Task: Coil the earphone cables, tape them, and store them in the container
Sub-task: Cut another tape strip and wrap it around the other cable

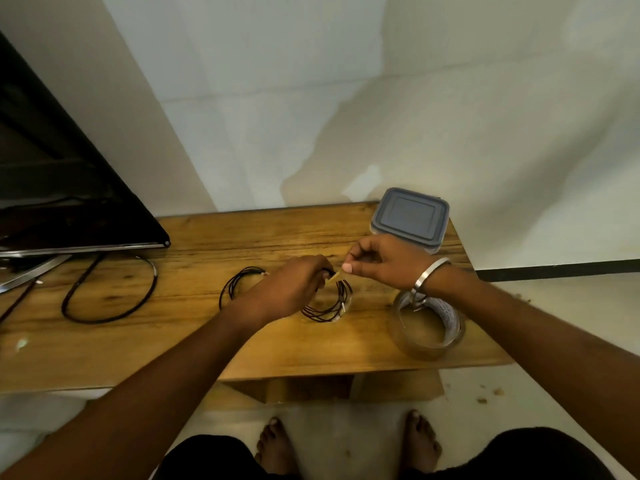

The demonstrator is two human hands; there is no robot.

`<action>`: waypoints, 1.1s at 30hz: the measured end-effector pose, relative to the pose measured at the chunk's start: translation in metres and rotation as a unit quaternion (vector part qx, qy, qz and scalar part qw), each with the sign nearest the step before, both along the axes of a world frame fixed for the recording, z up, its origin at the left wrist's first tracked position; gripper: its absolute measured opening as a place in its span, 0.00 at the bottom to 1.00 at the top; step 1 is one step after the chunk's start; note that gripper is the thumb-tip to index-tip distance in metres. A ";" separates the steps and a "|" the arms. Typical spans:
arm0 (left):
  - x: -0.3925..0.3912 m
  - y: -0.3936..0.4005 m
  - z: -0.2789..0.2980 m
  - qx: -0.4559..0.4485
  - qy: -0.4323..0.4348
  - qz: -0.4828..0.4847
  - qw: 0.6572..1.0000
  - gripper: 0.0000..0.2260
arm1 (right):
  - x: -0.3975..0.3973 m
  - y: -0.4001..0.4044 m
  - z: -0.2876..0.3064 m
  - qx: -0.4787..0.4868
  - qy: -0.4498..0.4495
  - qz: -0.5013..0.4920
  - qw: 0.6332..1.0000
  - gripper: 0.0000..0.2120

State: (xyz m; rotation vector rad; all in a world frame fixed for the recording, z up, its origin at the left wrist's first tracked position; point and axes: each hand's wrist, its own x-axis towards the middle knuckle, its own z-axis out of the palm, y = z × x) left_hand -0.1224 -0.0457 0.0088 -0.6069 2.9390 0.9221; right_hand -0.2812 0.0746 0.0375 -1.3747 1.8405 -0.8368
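Note:
A coiled black earphone cable (332, 304) hangs just above the wooden table (207, 334) at its middle. My left hand (294, 285) grips the top of that coil. My right hand (384, 261) pinches a short strip of tape (335, 276) that runs down to the coil at my left fingers. A second black coil (239, 284) lies flat on the table to the left. A clear tape roll (427, 327) stands at the right, under my right wrist. The container (410, 220), clear with a grey lid on, sits at the back right corner.
A black flat screen (69, 188) leans at the back left, with its metal stand and a thick black cable loop (110, 289) on the table. The table's front edge is close to my bare feet (346, 441). A white wall rises behind.

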 end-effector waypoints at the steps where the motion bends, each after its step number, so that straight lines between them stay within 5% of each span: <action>1: 0.002 0.003 0.004 0.005 0.001 -0.007 1.000 0.09 | 0.001 0.000 0.002 0.011 0.004 0.005 1.000 0.04; 15: 0.012 0.018 0.020 0.044 0.006 -0.023 0.999 0.08 | 0.013 0.002 0.013 0.084 -0.072 0.010 0.994 0.03; 33: 0.014 0.021 0.012 0.079 0.013 -0.023 0.997 0.08 | 0.019 0.002 0.007 0.105 -0.067 -0.019 0.992 0.05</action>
